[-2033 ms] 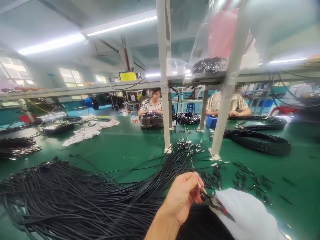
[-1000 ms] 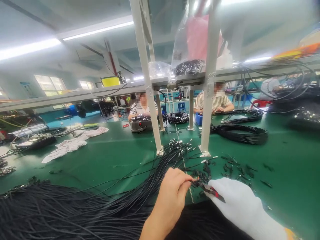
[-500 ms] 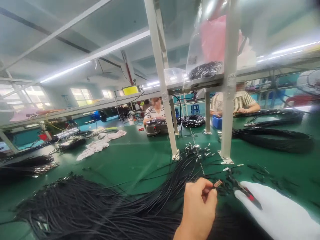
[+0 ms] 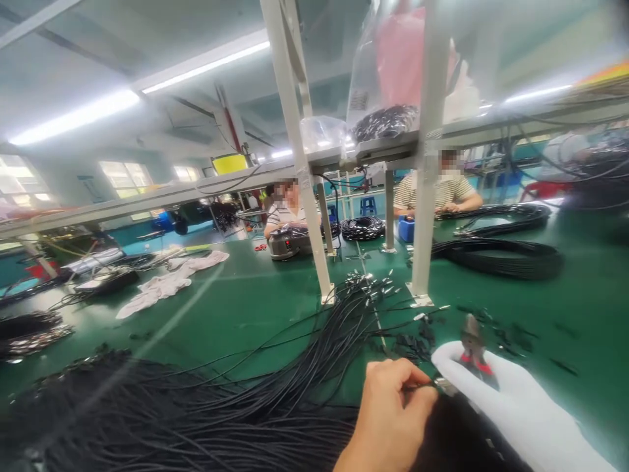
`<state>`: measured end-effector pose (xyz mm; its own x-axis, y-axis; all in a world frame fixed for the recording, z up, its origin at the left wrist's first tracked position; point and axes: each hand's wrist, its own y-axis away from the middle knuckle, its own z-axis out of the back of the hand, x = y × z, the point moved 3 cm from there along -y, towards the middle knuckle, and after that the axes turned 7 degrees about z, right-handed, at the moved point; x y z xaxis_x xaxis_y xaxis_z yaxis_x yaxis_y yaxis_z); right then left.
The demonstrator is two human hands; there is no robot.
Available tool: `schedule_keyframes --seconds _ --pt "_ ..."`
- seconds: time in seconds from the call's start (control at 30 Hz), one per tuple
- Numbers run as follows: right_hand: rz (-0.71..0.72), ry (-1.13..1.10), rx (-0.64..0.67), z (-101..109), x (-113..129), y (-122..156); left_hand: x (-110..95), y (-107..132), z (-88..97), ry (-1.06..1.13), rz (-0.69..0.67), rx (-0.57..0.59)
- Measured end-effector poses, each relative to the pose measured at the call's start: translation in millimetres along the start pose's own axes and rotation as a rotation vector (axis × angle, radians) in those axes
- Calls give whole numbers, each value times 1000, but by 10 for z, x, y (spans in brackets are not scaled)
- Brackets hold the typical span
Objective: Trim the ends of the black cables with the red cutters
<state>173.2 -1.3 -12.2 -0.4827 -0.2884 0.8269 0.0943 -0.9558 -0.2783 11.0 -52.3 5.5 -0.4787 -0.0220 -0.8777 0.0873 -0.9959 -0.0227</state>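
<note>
Left hand (image 4: 393, 410) is pinching a cable end (image 4: 443, 385); gloved right hand (image 4: 501, 396) is gripping pliers (image 4: 472, 342). A clear bag (image 4: 366, 82) is bearing illegible print.

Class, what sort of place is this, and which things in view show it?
Most likely a cable workshop or factory floor: black cables heaped on a green workbench, pliers in the gloved right hand, and two people across it.

I can read no text: the printed block (image 4: 360, 101) on the clear plastic bag (image 4: 367, 69), the wall sign (image 4: 91, 188) and the grey tabletop machine's (image 4: 278, 246) red display (image 4: 288, 243) are too blurred.
</note>
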Motion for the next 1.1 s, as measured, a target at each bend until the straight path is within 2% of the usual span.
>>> schedule_keyframes --seconds 0.03,0.1,0.17,0.23,0.33,0.47,0.6,0.73,0.83,1.0,1.1 --pt "-24 -19 86 -1 51 2 -17 -5 12 -14 -17 3" --pt "-43 -74 149 25 160 5 -38 -23 35 -49 -34 14" --pt "-80 -99 142 52 234 12 -36 -44 47 -73 -29 20" --pt "-56 -104 141 57 290 26 -13 -64 41 -87 -18 19" --pt "-76 -1 136 43 313 56 33 -77 -3 -141 -53 9" --pt "-167 147 152 16 303 63 89 -64 -78 -175 -139 -71" --pt "-238 142 148 4 259 42 104 -39 -116 -214 -231 -149" --pt "-129 67 166 -26 182 34 85 -41 -105 -224 -260 -152" --pt "-105 66 108 -32 74 34 71 -40 -87 -206 -244 -152" --pt "-44 80 129 -68 -32 9 81 8 -114 -294 -330 -260" --pt "-56 77 78 -53 -3 28 138 19 -181 -349 -363 -296"
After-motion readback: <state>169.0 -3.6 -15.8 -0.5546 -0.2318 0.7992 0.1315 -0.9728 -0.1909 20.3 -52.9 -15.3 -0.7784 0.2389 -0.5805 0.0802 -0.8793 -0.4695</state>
